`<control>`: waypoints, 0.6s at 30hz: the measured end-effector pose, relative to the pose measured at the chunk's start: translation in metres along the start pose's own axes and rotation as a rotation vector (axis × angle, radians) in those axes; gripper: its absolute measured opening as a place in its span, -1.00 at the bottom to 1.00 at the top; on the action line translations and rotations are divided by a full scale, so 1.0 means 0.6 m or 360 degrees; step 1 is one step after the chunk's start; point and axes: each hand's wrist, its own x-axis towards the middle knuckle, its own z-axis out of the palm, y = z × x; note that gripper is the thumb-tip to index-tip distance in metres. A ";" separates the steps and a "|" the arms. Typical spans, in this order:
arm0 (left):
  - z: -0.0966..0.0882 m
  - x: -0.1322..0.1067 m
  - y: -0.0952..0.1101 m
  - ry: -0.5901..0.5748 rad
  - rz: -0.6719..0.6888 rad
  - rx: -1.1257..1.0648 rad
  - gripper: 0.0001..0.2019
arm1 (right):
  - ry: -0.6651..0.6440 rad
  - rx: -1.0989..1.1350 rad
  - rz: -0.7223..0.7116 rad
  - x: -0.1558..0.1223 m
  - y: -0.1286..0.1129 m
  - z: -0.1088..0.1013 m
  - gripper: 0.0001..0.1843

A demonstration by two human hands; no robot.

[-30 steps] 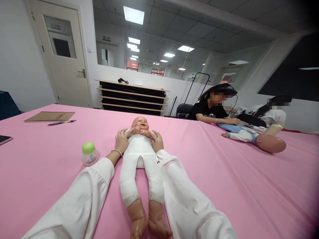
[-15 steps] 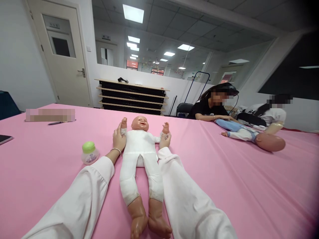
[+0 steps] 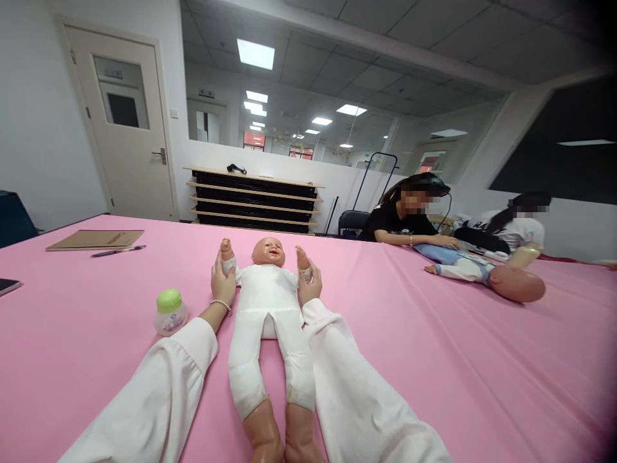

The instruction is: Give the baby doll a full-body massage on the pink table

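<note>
A baby doll [image 3: 268, 294] with a white cloth body lies on its back on the pink-covered table [image 3: 120, 276], head away from me and feet toward me. My left hand [image 3: 223, 283] is closed round the doll's arm on the left side, below its raised plastic hand. On the other side my right hand [image 3: 311, 283] grips the doll's other forearm. Both doll arms point upward beside its head. Left of my left forearm stands a clear jar [image 3: 170, 314] with a green lid.
A brown notebook [image 3: 94, 239], a pen [image 3: 118, 251] and a dark-screened device [image 3: 8, 286] lie at the left. Across the table at right, a person [image 3: 405, 218] touches another doll [image 3: 515, 283] in blue and white; a second person [image 3: 520, 222] sits beyond. Low shelving [image 3: 253, 199] stands behind.
The doll's arm on the right has shifted inward and left with my right hand. Both hands keep hold of the arms. The whole view has tilted up slightly.
</note>
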 end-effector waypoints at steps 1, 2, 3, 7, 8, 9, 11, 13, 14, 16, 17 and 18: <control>0.000 -0.003 0.007 -0.0038 0.0036 0.0005 -0.39 | -0.0076 -0.0044 -0.0028 -0.003 0.001 0.003 -0.55; 0.001 -0.007 0.012 -0.0098 0.0103 0.0023 -0.41 | -0.0170 -0.0102 -0.0081 -0.005 0.002 0.006 -0.59; 0.002 -0.010 0.016 -0.0162 0.0181 0.0052 -0.43 | -0.0259 -0.0163 -0.0155 -0.006 0.004 0.008 -0.61; 0.007 -0.018 0.021 -0.0360 0.0471 0.0271 -0.43 | -0.0455 -0.0378 -0.0431 -0.001 0.017 0.012 -0.59; 0.008 -0.019 0.021 -0.0398 0.0516 0.0341 -0.41 | -0.0469 -0.0431 -0.0455 0.000 0.019 0.013 -0.59; 0.008 -0.020 0.021 -0.0428 0.0538 0.0405 -0.39 | -0.0478 -0.0484 -0.0463 0.001 0.020 0.013 -0.58; 0.007 -0.021 0.022 -0.0465 0.0538 0.0501 -0.40 | -0.0484 -0.0566 -0.0442 0.000 0.020 0.014 -0.56; 0.006 -0.022 0.023 -0.0479 0.0522 0.0525 -0.41 | -0.0473 -0.0575 -0.0375 -0.002 0.018 0.016 -0.56; 0.006 -0.022 0.024 -0.0475 0.0508 0.0509 -0.41 | -0.0455 -0.0541 -0.0320 -0.003 0.017 0.016 -0.57; 0.006 -0.021 0.026 -0.0437 0.0449 0.0437 -0.44 | -0.0369 -0.0391 -0.0166 -0.003 0.014 0.017 -0.57; 0.005 -0.021 0.027 -0.0405 0.0406 0.0386 -0.46 | -0.0309 -0.0281 -0.0085 -0.002 0.013 0.017 -0.56; 0.005 -0.020 0.027 -0.0370 0.0355 0.0332 -0.47 | -0.0262 -0.0154 -0.0021 0.000 0.012 0.016 -0.54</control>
